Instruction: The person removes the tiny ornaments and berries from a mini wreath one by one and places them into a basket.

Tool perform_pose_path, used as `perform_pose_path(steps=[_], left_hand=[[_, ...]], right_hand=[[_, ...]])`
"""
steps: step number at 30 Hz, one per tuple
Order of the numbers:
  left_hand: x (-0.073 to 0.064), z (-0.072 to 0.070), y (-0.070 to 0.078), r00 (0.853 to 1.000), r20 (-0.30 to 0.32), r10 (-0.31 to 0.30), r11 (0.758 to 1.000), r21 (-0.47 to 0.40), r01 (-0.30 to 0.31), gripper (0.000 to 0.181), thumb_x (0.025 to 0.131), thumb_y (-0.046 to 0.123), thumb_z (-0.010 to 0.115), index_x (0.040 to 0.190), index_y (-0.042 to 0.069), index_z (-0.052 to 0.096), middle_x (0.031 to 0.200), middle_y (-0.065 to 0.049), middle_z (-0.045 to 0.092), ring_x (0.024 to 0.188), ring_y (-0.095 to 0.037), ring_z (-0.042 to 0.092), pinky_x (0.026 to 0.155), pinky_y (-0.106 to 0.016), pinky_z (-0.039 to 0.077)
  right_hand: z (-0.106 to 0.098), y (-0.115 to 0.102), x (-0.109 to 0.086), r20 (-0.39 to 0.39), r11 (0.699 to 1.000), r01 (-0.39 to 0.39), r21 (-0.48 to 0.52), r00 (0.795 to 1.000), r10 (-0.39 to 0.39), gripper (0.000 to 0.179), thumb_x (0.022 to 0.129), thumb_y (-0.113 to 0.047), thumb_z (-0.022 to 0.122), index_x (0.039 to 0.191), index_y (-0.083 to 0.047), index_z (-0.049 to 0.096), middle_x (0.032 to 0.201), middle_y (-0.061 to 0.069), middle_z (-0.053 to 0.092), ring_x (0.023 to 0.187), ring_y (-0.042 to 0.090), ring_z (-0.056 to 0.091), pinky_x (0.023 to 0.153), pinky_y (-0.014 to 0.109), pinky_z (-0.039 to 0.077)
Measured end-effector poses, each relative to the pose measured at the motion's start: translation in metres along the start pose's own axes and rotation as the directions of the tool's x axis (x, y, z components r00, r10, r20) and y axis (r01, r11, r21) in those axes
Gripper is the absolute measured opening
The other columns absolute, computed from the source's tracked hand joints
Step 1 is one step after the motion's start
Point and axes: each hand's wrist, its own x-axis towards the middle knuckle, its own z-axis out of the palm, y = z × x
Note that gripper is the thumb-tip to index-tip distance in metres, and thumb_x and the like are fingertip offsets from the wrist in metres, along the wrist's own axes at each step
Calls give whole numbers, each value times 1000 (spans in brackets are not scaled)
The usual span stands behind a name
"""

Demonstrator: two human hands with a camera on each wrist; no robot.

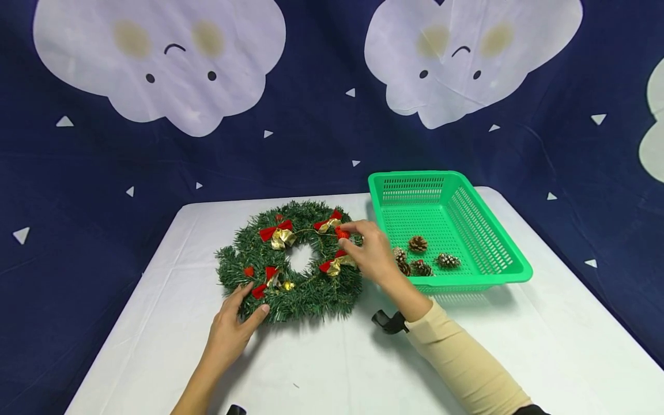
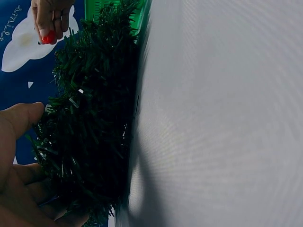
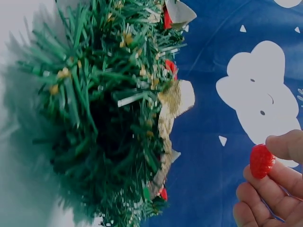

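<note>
A green Christmas wreath (image 1: pixel 290 302) lies on the table, decorated with red-and-gold bows (image 1: pixel 277 233) and small red berries (image 1: pixel 249 271). At its near left edge, my left hand (image 1: pixel 231 325) holds the greenery between thumb and fingers; some fingertips are hidden in the needles in the left wrist view. My right hand (image 1: pixel 372 252) pinches a bumpy red berry ornament (image 3: pixel 261 161) between thumb and fingers, above the wreath's right side. A thin gold cord (image 1: pixel 306 230) crosses the wreath's upper part. One small gold ornament (image 1: pixel 288 285) sits near the lower bow.
Right of the wreath stands a green plastic basket (image 1: pixel 479 279) with several pine cones (image 1: pixel 417 244) in its near left part. A black object (image 1: pixel 389 321) shows by my right forearm. White cloth covers the table (image 1: pixel 332 369); a dark blue cloud-print curtain (image 1: pixel 321 86) hangs behind.
</note>
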Motion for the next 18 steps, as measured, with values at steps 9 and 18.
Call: perform_pose_path(steps=[9,18], left_hand=[[1,1,0,1000,-1,-5,1000,5,5,71,90,50,57,147,16,33,155,-22,20,138,-49,24,105,-69,25],[0,0,1,1000,-6,-4,1000,14,4,71,90,50,57,147,15,33,155,-23,21,138,-50,23,104,-70,24]], right_hand=[[-15,8,-1,-9,999,-32,1,999,32,29,86,-18,69,113,-8,66,112,11,67,109,28,58,93,44,48],[-28,19,-4,-24,996,-88,-30,996,87,30,86,-20,69,114,-9,66,113,12,65,109,29,58,92,45,48]])
